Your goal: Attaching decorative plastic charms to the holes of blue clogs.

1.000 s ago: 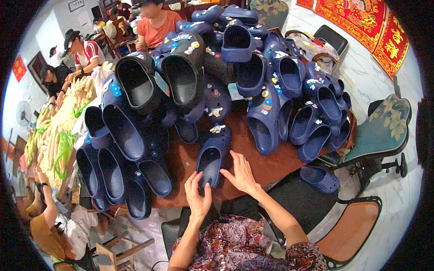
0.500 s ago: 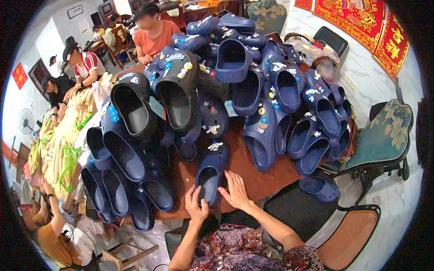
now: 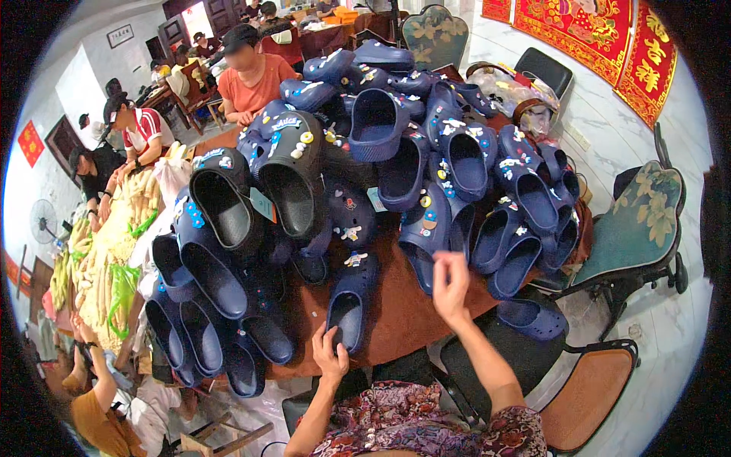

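Note:
A navy clog [image 3: 356, 286] with a white figure charm on its toe lies at the table's near edge, heel toward me. My left hand [image 3: 330, 356] is at its heel, fingers bent on the left rim and thumb by the heel end. My right hand [image 3: 451, 291] is raised in front of another navy clog [image 3: 423, 228] with coloured charms; its fingers are blurred, and whether they touch that clog cannot be made out. Two black clogs [image 3: 292, 164] lean on the pile, left of the middle. Several more navy clogs [image 3: 210, 270] stand at the left.
Navy clogs are heaped on the brown-covered table [image 3: 396, 320]. One clog [image 3: 533, 318] lies on a dark chair seat [image 3: 499, 362] at the right. A green floral chair [image 3: 640, 221] stands beyond. Several people are at the left, some around heaped pale stalks [image 3: 99, 259]; a person in orange [image 3: 257, 84] sits opposite.
My right hand has left the near clog's side and moved right and away from me, toward another navy clog. My left hand stays at the near clog's heel. The view has shifted slightly.

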Action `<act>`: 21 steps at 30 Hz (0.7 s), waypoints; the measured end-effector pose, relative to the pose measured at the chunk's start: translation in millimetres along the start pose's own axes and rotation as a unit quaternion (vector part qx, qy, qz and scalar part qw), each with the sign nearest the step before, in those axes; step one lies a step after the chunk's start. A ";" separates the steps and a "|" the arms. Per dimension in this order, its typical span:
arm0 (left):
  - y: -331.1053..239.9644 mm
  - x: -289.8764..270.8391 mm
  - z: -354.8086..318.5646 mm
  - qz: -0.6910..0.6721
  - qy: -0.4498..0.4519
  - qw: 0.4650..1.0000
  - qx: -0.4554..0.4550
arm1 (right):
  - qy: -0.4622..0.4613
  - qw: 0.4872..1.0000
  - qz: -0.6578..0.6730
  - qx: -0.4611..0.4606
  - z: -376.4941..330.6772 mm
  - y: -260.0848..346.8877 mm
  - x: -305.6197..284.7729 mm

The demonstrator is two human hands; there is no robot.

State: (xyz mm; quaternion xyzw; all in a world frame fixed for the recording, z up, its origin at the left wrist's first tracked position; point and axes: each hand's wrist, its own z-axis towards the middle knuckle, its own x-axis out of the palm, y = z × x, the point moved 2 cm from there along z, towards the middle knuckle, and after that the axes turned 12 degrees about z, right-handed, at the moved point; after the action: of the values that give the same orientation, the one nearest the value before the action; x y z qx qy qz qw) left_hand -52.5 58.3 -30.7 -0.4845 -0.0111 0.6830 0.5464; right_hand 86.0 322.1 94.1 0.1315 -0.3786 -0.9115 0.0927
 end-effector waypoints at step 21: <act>-1.4 -6.5 43.3 -0.062 0.113 0.987 -0.096 | -0.094 0.895 0.116 0.420 157.9 -200.4 -55.3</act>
State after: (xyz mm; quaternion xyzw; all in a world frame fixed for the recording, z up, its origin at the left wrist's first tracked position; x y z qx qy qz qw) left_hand -81.1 76.2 -2.8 -0.6073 -0.0446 0.5840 0.5368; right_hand 75.7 581.6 67.4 0.0267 -0.7458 -0.6584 0.0975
